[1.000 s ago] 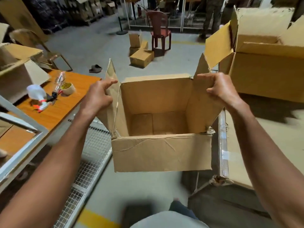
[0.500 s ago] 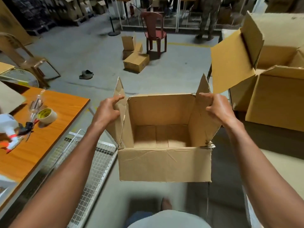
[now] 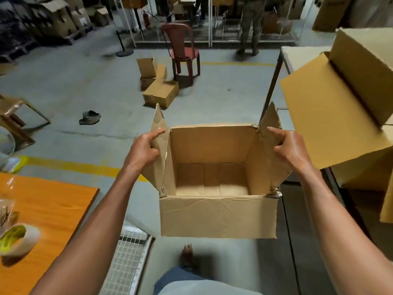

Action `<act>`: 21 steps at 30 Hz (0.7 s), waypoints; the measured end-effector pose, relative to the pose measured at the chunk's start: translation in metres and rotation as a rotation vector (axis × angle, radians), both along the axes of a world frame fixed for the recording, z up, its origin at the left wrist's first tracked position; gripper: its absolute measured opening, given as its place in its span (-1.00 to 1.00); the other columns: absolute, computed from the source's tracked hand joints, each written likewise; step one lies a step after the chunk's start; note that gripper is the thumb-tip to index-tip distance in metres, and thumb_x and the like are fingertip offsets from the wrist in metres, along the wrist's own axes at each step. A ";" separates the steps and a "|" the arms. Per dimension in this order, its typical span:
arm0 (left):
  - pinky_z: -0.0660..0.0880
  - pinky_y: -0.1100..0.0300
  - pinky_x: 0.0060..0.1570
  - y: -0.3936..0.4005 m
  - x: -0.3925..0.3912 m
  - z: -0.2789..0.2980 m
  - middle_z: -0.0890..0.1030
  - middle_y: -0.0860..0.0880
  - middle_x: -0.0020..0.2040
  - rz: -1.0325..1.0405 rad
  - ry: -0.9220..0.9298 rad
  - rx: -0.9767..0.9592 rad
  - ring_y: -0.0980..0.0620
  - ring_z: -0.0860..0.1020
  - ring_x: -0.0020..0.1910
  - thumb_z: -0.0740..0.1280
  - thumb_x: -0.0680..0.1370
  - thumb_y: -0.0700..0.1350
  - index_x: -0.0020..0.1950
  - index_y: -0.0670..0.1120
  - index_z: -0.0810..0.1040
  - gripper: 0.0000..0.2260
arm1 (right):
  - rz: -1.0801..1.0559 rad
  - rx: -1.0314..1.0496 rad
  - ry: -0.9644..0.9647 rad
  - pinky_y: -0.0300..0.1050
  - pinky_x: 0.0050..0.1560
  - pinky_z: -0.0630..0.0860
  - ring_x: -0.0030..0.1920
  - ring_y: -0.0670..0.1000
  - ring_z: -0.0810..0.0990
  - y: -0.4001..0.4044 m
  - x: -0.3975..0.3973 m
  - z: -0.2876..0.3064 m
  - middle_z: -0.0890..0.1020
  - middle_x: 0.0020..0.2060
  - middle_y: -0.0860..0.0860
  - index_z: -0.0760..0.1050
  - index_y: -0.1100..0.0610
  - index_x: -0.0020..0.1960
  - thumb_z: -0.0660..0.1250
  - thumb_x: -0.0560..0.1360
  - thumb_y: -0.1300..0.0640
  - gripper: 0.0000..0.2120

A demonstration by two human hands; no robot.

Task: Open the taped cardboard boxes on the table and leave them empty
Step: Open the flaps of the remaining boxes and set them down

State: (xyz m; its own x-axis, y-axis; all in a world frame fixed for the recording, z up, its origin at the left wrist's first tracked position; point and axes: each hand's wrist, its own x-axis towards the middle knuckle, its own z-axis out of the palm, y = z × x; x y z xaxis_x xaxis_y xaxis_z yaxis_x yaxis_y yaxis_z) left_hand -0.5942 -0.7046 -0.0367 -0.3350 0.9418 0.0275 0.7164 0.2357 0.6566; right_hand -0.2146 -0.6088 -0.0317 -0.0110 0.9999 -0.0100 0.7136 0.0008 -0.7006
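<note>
Open cardboard box (image 3: 218,216), carried off the table edge since a second ago and now held in mid-air over the floor, interior empty (this box judged finished). Left hand (image 3: 143,150) and right hand (image 3: 291,148) pinching the upright side flaps, box hanging between and below them.

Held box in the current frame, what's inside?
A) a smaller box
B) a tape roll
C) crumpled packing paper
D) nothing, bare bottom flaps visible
D: the cardboard box, held up by the left hand and right hand on its side flaps, shows only its bare bottom panels; the tape roll lies on the orange table beside it.
</note>
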 end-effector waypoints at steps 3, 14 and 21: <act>0.48 0.22 0.20 0.065 -0.029 0.002 0.58 -0.06 0.37 -0.056 0.002 0.011 -0.02 0.52 0.37 0.19 0.35 -0.49 0.45 0.06 0.53 -0.25 | -0.100 -0.009 0.008 -0.32 -0.11 0.52 0.06 0.05 0.67 0.035 -0.024 -0.001 0.54 0.38 0.06 0.47 0.06 0.46 0.22 0.41 0.55 -0.29; 0.49 0.09 0.34 0.281 -0.089 -0.002 0.57 -0.04 0.38 -0.321 -0.023 0.040 -0.01 0.50 0.38 0.21 0.38 -0.51 0.42 0.05 0.55 -0.29 | -0.365 -0.015 0.005 -0.17 -0.37 0.57 -0.36 -0.03 0.53 0.138 -0.078 -0.009 0.55 0.36 0.08 0.48 -0.02 0.44 0.21 0.48 0.52 -0.33; 0.52 0.10 0.30 0.417 -0.084 -0.015 0.51 -0.02 0.45 -0.491 -0.039 0.018 -0.03 0.44 0.44 0.21 0.44 -0.53 0.46 0.05 0.51 -0.30 | -0.530 -0.095 -0.035 -0.02 0.14 0.58 0.00 0.04 0.58 0.215 -0.100 -0.029 0.54 0.37 0.10 0.46 -0.06 0.45 0.23 0.50 0.50 -0.34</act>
